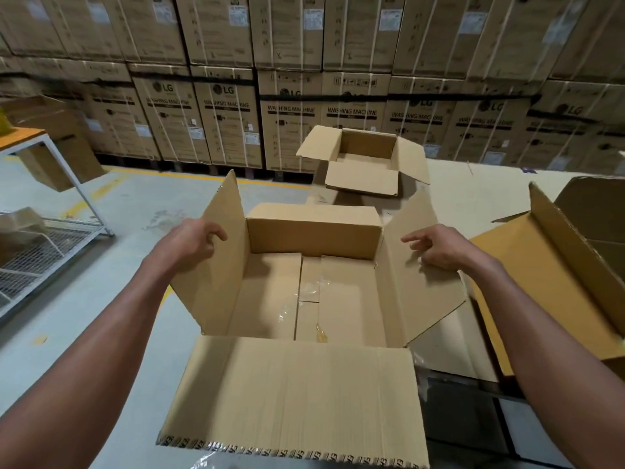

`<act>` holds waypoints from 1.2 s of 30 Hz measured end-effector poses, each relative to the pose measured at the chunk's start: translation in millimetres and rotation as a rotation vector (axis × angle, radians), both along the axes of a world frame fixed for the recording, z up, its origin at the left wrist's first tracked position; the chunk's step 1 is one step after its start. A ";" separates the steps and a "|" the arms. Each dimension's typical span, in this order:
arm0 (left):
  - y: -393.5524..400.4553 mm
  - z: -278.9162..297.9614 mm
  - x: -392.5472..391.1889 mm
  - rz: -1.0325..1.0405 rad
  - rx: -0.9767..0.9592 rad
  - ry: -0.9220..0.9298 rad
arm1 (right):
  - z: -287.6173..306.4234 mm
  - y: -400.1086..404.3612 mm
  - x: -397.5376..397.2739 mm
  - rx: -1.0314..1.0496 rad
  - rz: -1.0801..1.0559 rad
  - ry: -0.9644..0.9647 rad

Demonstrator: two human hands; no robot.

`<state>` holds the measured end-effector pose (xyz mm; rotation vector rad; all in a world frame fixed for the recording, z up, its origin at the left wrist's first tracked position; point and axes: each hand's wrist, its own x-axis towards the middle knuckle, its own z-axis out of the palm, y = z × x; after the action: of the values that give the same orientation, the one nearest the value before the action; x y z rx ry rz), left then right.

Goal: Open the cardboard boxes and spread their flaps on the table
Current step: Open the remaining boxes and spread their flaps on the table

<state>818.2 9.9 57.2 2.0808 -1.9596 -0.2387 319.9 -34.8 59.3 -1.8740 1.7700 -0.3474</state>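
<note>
left hand (191, 243) and right hand (436, 250), fingers loosely curled, press the open box's (314, 238) side flaps outward.

The open box (314, 282) sat right in front of you, its near flap (291, 397) folded out toward you and its side flaps raised left and right. Your left hand (189, 245) was at the outer face of the left flap (216, 255); your right hand (436, 248) lay on the right flap (426, 265). Behind it stood a second open box (367, 160), and a third box (558, 265) lay just to your right. A wire rack (47, 228) stood well apart to your left. Stacked washing machine cartons (291, 123) lined the back.
</note>
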 end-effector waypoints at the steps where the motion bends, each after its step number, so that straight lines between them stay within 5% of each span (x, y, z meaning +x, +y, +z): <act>1: 1.4 0.5 -0.3 -0.012 0.004 -0.003 | 0.5 1.9 6.4 -0.008 0.004 0.006; 16: 31.9 35.1 4.1 -0.084 -0.174 0.089 | 4.6 77.0 30.2 -0.283 -0.176 0.094; 36: 74.0 226.4 -46.7 -0.296 -0.630 0.119 | 180.6 191.9 -16.4 -0.692 -0.416 -0.078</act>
<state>771.5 83.8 283.7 1.3539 -1.9346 0.1788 303.5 157.1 239.9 -1.8428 2.1523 -1.3086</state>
